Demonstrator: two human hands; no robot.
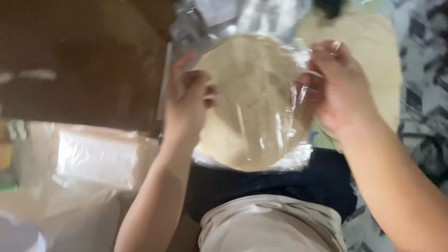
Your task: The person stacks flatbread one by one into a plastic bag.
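**Flatbread disc held in clear film over the lap**

Both hands hold a round, pale flatbread (252,102) wrapped in glossy clear plastic film (284,135), above the person's lap. The left hand (186,100) is clenched on the left rim; the right hand (338,86) pinches film at the right edge. The disc looks thin, floury and limp. The slick, crinkled film could slip or tear under uneven pulling, and the bread might fold or crack.
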